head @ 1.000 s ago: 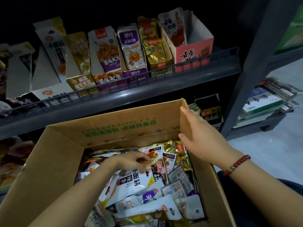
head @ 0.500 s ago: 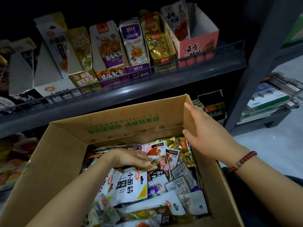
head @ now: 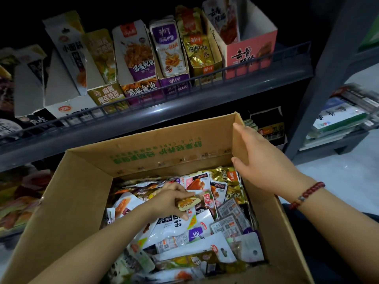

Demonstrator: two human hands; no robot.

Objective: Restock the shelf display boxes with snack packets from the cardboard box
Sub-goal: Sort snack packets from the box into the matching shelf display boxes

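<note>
An open cardboard box (head: 86,191) sits below me, filled with several mixed snack packets (head: 207,238). My left hand (head: 170,201) is inside it, pinching a small yellow-orange snack packet (head: 187,203) between thumb and fingers. My right hand (head: 260,158) holds the box's right wall, thumb inside and fingers along the outside near the far corner. Above, the grey shelf (head: 164,119) carries a row of display boxes: a pink one (head: 250,55) at the right, a gold one (head: 202,58), purple ones (head: 174,84) and white ones (head: 67,105) further left.
A wire rail (head: 205,80) runs along the shelf's front edge. A grey upright post (head: 320,83) stands to the right, with stacked flat packs (head: 340,117) on a low shelf beyond it. More packets lie on the lower shelf at the left (head: 20,193).
My left hand has closed on a small yellow-orange packet among the pile and lifted it slightly. My right hand keeps its hold on the box wall. The view has tilted a little.
</note>
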